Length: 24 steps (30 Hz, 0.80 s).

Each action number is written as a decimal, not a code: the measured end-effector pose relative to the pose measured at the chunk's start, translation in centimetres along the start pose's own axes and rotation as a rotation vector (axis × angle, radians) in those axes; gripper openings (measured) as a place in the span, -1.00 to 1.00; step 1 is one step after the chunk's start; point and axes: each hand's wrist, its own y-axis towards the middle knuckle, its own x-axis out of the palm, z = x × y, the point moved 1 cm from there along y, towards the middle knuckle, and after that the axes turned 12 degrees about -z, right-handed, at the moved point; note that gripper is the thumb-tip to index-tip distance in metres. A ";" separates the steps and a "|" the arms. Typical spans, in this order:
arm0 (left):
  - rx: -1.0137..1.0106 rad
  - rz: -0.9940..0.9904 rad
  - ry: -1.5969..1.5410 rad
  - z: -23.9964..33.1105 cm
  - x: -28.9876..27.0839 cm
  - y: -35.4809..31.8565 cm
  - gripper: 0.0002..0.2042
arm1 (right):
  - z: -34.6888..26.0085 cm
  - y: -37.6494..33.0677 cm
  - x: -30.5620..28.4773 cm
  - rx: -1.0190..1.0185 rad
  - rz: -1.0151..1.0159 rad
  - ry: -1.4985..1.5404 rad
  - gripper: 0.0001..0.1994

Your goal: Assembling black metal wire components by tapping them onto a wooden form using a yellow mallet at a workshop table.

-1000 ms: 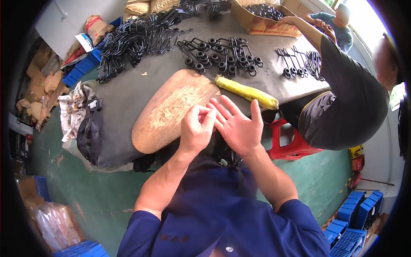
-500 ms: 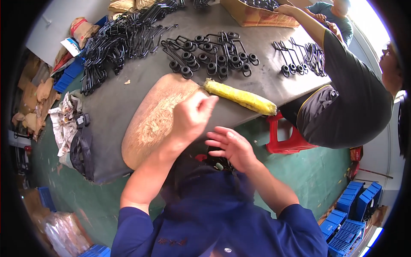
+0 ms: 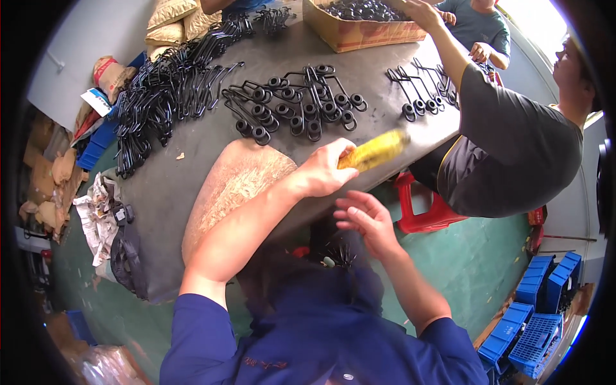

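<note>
My left hand (image 3: 324, 170) is closed round the near end of a thick yellow stick (image 3: 377, 152), which looks wrapped in film or tape. The stick points away to the right, its far end blurred. Beneath my left forearm lies a tan rounded board (image 3: 240, 165) with a frayed, worn middle. My right hand (image 3: 369, 221) is held in front of the table edge, fingers apart and nothing in it. Beyond the board sit several bent black metal rods with round black bushings (image 3: 295, 106) on their ends.
Plain black bent rods (image 3: 167, 90) are heaped at the far left of the grey table (image 3: 157, 212). A cardboard box (image 3: 366, 33) of small black parts stands at the back. A co-worker (image 3: 507, 141) sits at the right by a red stool (image 3: 423, 208). Blue crates (image 3: 529, 340) stand lower right.
My left hand has moved right, taken hold of the yellow stick and lifted it off the table. My right hand has shifted slightly right. The view has tilted a little.
</note>
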 end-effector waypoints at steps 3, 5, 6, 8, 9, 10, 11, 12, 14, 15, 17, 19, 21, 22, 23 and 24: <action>-0.007 0.109 -0.678 1.8 0.0 -1.0 -0.60 | -0.8 1.2 0.2 -0.077 -0.041 -0.038 -0.58; -0.011 0.132 -0.951 2.8 -0.3 -2.0 -0.63 | -1.3 1.6 1.2 -0.078 -0.082 0.011 -0.61; 0.007 0.150 -1.008 2.7 -0.4 -2.2 -0.65 | -1.5 1.9 1.5 -0.071 -0.088 0.011 -0.61; 0.025 0.177 -1.066 2.4 -0.5 -2.9 -0.66 | -1.6 2.2 2.2 -0.061 -0.118 0.048 -0.65; -0.002 0.223 -1.076 2.1 -0.6 -3.3 -0.67 | -1.5 2.4 2.4 -0.057 -0.124 0.048 -0.65; -0.030 0.268 -1.086 1.8 -0.7 -3.7 -0.68 | -1.4 2.5 2.7 -0.037 -0.117 0.045 -0.66; -0.031 0.273 -1.087 1.8 -0.8 -4.1 -0.68 | -1.2 2.5 2.8 -0.018 -0.108 0.043 -0.68; -0.021 0.282 -1.123 1.7 -0.8 -4.6 -0.69 | -1.2 2.6 2.9 -0.015 -0.109 0.042 -0.68; -0.002 0.309 -1.159 1.5 -0.7 -5.2 -0.73 | -1.1 2.6 2.8 0.023 -0.111 -0.002 -0.70; -0.001 0.313 -1.163 1.5 -0.6 -5.5 -0.73 | -1.1 2.5 2.8 0.028 -0.111 -0.005 -0.70; 0.043 0.316 -1.184 1.8 -0.9 -6.0 -0.71 | -1.3 2.7 2.9 0.043 -0.137 -0.014 -0.69; 0.038 0.365 -1.135 1.6 -0.2 -6.5 -0.69 | -1.3 2.4 3.0 0.065 -0.156 -0.016 -0.67; 0.041 0.445 -1.103 1.7 0.5 -6.9 -0.62 | -1.4 2.5 3.1 0.078 -0.193 -0.036 -0.58; 0.081 0.493 -1.040 1.6 0.9 -6.9 -0.60 | -1.6 2.9 3.5 0.045 -0.214 -0.072 -0.58; 0.113 0.541 -0.983 1.5 1.5 -7.2 -0.58 | -1.6 2.9 4.0 0.021 -0.231 -0.104 -0.58; 0.111 0.545 -0.986 1.4 1.9 -7.5 -0.58 | -1.2 3.1 4.3 0.027 -0.232 -0.104 -0.58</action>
